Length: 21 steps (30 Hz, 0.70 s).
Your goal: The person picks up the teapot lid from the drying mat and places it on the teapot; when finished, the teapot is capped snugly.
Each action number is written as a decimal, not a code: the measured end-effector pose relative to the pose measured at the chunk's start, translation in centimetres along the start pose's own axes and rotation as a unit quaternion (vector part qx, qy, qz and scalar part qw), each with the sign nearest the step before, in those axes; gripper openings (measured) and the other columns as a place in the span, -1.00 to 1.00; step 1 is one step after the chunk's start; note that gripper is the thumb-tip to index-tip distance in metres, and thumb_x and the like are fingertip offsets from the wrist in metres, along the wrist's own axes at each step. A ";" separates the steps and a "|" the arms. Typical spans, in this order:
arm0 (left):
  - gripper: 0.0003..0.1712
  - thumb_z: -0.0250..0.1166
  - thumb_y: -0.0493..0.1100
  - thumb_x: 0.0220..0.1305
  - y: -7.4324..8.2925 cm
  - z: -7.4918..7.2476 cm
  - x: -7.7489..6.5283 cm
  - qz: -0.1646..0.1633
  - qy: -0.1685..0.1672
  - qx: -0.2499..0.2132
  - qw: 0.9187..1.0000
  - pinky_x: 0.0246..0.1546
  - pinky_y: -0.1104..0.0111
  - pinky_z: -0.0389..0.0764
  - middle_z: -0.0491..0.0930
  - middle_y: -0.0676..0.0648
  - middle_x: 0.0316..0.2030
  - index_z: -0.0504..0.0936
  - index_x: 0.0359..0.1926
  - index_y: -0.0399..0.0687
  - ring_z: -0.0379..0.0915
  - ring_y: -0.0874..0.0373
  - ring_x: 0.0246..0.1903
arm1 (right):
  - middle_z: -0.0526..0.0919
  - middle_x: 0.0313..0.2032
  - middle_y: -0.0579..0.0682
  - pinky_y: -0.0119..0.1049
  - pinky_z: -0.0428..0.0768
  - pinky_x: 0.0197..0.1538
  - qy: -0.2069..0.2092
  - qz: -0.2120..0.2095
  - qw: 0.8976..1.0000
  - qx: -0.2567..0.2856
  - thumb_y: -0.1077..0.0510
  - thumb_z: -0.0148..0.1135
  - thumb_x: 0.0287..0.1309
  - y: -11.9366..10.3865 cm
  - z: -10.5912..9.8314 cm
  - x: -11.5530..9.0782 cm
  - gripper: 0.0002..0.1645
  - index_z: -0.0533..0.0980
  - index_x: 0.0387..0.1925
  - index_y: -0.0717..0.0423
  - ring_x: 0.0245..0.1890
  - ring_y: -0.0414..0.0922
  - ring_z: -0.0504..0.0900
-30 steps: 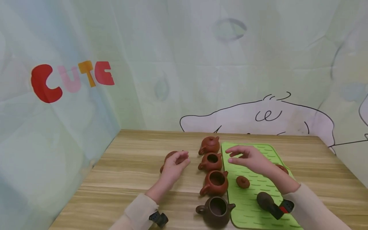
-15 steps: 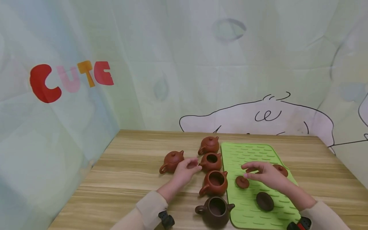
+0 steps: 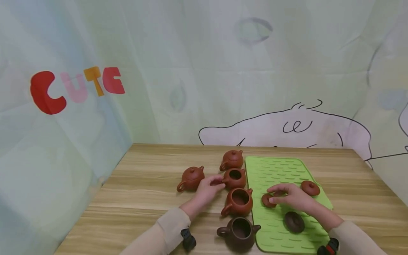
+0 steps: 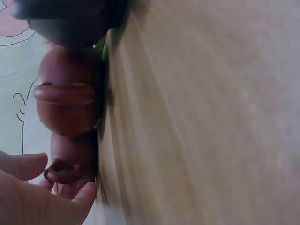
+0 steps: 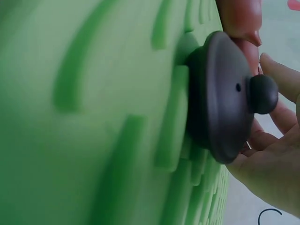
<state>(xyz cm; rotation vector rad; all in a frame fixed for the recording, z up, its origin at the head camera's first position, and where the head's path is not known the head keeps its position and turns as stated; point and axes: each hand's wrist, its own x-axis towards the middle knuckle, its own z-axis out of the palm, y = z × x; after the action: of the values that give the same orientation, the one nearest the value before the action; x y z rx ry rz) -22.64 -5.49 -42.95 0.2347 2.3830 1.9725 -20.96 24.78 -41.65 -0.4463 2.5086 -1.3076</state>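
Observation:
My left hand (image 3: 206,193) is at a small reddish-brown teapot (image 3: 234,177) without a lid, second from the back in a row of teapots. In the left wrist view the thumb and fingers bend around its loop handle (image 4: 65,175). My right hand (image 3: 293,197) hovers low over the green mat, thumb and forefinger parted on either side of a small reddish lid (image 3: 267,201), which they partly cover. Beside that hand lies a dark brown lid (image 3: 294,222), knob up; in the right wrist view it stands large before the fingers. A larger reddish lid (image 3: 310,188) lies behind the wrist.
Nearer in the row stand an uncovered reddish teapot (image 3: 239,202) and an uncovered dark brown teapot (image 3: 239,234). Lidded teapots stand at the back of the row (image 3: 232,160) and to the left (image 3: 192,178). The green mat (image 3: 274,168) borders the row on the wooden table (image 3: 153,209).
The left hand has moved right, from the left lidded teapot to the small teapot's handle. The right hand has come down to the small reddish lid. The teapots have stayed put.

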 end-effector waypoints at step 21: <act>-0.72 0.22 -0.40 0.25 -0.4 0.6 0.7 -0.034 0.007 -0.030 0.999 -0.26 0.47 0.45 0.60 -0.27 -0.12 0.58 -0.03 -0.49 0.43 0.19 -0.22 | 0.66 -0.09 0.11 -0.32 0.53 -0.16 -0.008 -0.005 1.000 0.000 0.11 0.34 0.15 0.5 0.5 0.1 -0.64 0.61 -0.06 0.23 -0.04 -0.01 0.55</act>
<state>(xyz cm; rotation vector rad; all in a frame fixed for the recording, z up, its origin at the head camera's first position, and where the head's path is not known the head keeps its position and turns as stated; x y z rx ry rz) -23.33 -4.84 -43.43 0.1354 2.3031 2.0179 -20.94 24.62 -42.39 -0.4685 2.4974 -1.3020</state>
